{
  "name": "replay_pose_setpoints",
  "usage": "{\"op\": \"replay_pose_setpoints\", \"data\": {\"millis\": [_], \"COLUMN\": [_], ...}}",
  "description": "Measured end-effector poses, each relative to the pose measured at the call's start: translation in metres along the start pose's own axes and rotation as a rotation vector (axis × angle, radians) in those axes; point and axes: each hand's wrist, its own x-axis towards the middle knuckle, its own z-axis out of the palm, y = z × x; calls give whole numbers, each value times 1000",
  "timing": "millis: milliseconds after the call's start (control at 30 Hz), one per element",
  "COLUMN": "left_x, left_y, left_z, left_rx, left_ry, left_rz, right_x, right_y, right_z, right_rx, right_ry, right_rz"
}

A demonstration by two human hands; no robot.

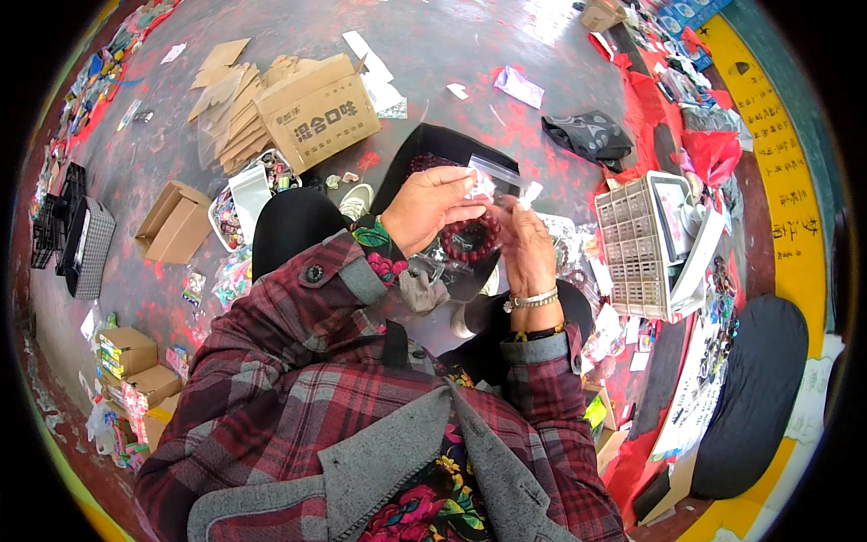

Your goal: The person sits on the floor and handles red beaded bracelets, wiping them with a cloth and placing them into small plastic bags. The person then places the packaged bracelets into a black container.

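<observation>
Dark red round-beaded bracelet (pixel 470 242) hangs between my two hands, just below my fingertips, and it looks to sit partly inside the small clear plastic zip bag (pixel 492 181) that I hold up in front of my chest. My left hand (pixel 429 210) has its fingers curled and pinches the bag's upper left edge, the thumb pressed against the plastic. My right hand (pixel 526 246) is raised beside it, fingers closed on the bag's right side and touching the beads; a silver metal wristband (pixel 533 299) sits on that wrist. Whether the bracelet is fully in the bag I cannot tell, as my fingers cover part of it.

Beyond my left hand, on the grey and red floor (pixel 433 45), stands a brown cardboard box with printed lettering (pixel 318 110), with flattened cardboard pieces (pixel 226 99) further left of it. To the right of my right hand is a white plastic compartment tray (pixel 637 248), well apart from the bag. Further beyond that hand lies a crumpled dark patterned cloth (pixel 589 135). Below my left forearm, near my knee, a white tub of small colourful items (pixel 237 210) rests on the floor. My plaid red sleeves (pixel 298 325) fill the space beneath both hands.
</observation>
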Motion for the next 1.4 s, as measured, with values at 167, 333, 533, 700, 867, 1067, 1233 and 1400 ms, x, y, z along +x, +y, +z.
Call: {"op": "replay_pose_setpoints", "data": {"millis": [167, 333, 533, 700, 867, 1067, 1233, 1400], "left_x": [-2, -4, -3, -2, -4, -9, -8, -6], "left_y": [-3, -11, -27, -30, -27, -21, -22, -24], "left_z": [-1, 3, 6, 2, 0, 5, 7, 6], "left_rx": [145, 211, 303, 576, 959, 1028, 936, 897], "left_ry": [33, -39, -108, -128, -104, -118, -125, -131], "left_rz": [38, 30, 189, 274, 551, 565, 565, 548], "right_x": [-9, -19, -14, -17, -21, -21, -17, -12], "right_y": [-19, -26, -21, -25, -26, -27, -27, -22], "right_z": [17, 43, 42, 41, 44, 46, 41, 37], "right_rx": [-697, -1059, -1249, -1445, -1634, -1575, -1474, -1253], "right_ry": [362, 146, 192, 189, 152, 125, 161, 217], "right_rz": [-867, -1156, -1180, -1283, -1337, -1305, -1365, -1270]}}
